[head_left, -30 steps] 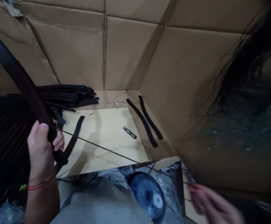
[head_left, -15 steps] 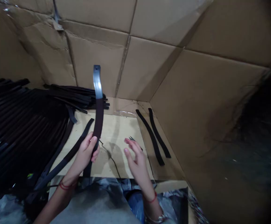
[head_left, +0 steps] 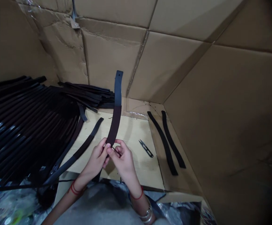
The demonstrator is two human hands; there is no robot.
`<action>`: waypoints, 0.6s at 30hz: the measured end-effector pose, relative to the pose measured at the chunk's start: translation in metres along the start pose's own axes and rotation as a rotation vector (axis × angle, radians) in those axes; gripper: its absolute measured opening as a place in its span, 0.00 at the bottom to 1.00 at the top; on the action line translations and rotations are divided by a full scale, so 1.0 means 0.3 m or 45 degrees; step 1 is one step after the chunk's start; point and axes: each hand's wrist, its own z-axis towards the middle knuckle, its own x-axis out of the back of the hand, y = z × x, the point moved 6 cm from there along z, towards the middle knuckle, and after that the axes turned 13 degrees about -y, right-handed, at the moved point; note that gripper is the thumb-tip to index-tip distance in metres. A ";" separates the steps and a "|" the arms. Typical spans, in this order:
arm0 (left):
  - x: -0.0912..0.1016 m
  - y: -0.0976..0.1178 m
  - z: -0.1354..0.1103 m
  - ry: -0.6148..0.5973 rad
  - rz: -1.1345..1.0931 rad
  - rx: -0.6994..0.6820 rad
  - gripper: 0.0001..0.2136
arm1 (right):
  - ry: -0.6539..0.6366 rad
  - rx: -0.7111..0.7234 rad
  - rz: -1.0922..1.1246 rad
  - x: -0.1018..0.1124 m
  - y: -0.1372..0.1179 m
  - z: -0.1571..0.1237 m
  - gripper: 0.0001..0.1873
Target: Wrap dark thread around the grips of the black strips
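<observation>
A dark leather strap stands upright and curved in front of me, its tip pointing up toward the cardboard wall. My left hand grips its lower part. My right hand pinches the same strap right beside the left hand, fingers closed on it. Small black thread snips lie on the pale wooden board just right of my hands. Another strap lies flat on the board to the left.
A large heap of black straps fills the left side, with a smaller stack at the back. Two straps lie on cardboard at the right. Cardboard walls enclose the space.
My right hand came in from the lower right and closed on the strap beside the left hand. The strap swung from the left to upright at centre.
</observation>
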 end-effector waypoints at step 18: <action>-0.050 0.019 -0.026 -0.060 -0.216 -0.008 0.19 | 0.276 0.114 -0.193 0.024 -0.086 -0.068 0.07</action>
